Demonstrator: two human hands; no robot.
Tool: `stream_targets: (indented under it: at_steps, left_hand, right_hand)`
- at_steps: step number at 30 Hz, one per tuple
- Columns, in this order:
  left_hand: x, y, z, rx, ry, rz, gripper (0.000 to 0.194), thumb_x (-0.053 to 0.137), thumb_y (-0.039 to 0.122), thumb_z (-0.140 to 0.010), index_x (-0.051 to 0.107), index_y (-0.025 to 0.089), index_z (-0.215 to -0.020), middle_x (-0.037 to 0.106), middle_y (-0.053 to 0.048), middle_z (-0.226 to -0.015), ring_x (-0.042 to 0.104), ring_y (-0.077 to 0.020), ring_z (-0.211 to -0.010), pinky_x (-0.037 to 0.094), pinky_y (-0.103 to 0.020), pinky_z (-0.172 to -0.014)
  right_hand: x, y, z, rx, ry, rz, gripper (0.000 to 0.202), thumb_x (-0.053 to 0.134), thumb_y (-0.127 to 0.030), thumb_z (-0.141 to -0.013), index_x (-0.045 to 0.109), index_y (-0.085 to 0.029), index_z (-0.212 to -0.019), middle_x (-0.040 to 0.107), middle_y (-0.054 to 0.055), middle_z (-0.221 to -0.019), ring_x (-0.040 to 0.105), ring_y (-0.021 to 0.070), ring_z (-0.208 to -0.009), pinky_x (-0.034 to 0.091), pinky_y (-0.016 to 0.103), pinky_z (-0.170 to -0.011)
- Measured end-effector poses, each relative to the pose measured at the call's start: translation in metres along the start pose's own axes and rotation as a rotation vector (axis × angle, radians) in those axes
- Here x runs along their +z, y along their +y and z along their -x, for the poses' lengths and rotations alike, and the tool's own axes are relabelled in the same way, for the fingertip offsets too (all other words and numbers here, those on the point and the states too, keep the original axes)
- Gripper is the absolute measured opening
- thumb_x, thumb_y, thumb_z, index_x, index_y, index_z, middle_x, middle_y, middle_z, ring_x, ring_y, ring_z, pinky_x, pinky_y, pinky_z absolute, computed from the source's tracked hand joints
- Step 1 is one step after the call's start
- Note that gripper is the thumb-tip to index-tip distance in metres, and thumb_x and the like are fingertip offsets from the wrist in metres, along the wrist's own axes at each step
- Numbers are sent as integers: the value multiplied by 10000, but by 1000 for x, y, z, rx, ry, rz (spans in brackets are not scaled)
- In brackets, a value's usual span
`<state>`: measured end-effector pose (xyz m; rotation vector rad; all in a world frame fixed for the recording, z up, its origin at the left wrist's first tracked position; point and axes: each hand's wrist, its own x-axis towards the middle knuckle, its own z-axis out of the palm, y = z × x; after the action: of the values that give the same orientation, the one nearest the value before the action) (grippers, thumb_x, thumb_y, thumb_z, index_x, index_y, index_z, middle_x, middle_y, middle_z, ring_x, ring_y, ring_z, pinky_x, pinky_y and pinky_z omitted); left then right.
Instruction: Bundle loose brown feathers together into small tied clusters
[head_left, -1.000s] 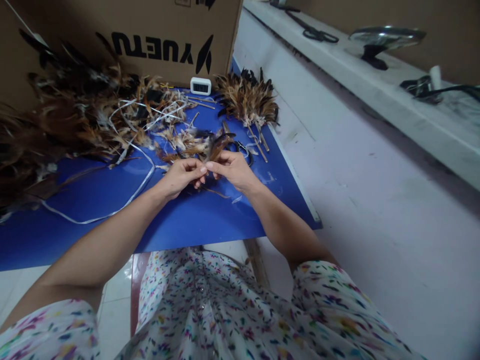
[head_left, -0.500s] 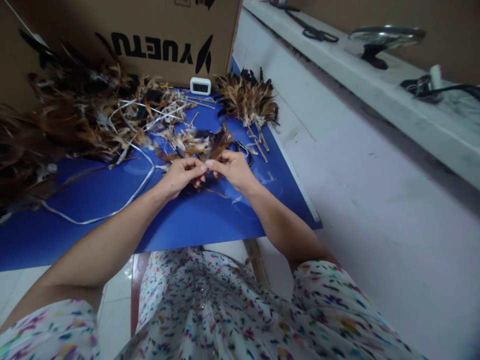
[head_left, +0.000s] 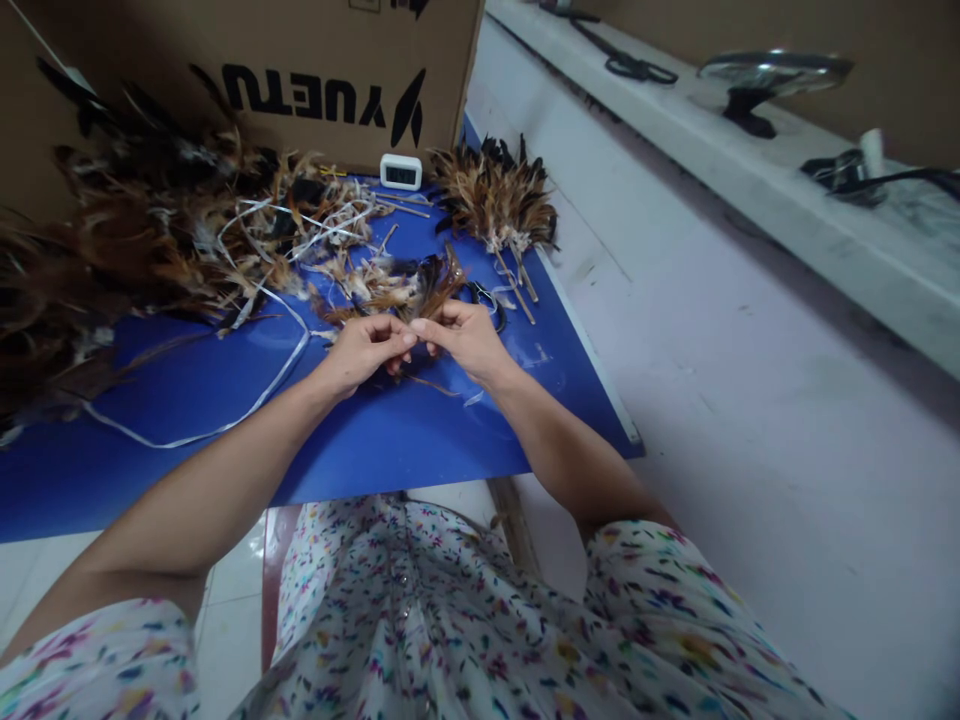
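Observation:
Over the blue table [head_left: 390,440], my left hand [head_left: 367,350] and my right hand [head_left: 465,338] meet with thumbs and fingertips pinched together. Between them they grip the base of a small bunch of brown and dark feathers [head_left: 439,285], which fans up and away from me. The exact grip point is hidden by the fingers. Just behind my left hand lie loose cream and brown feathers [head_left: 375,285]. Scissors with dark handles [head_left: 487,298], partly hidden, rest right behind my right hand.
Brown feathers [head_left: 150,230] are heaped at the left, with white ribbon [head_left: 289,370] looping over the table. Feather bundles on sticks [head_left: 499,200] lie at the back right. A small white clock [head_left: 401,172] stands before a cardboard box [head_left: 322,50]. A wall [head_left: 712,350] borders the right.
The feathers held between my fingers have shifted slightly, their tips leaning a little differently. Both hands stay in nearly the same place.

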<state>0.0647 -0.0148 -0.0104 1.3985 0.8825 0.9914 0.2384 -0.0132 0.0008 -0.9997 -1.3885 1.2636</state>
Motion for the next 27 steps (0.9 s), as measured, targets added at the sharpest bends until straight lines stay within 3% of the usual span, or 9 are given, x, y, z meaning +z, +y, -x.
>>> stream_targets:
  at_steps: [27]
  left_hand:
    - [1,1,0,8,18,-37,400,814,515,-660,650,153,-708,626,5,-571,514,-79,-442,431,-200,-441]
  right_hand:
    - [1,-1,1,32,-1,11,464,855,-545,-565,593,-167,-626,575,-41,-555,504,71,-480,415,216,-456]
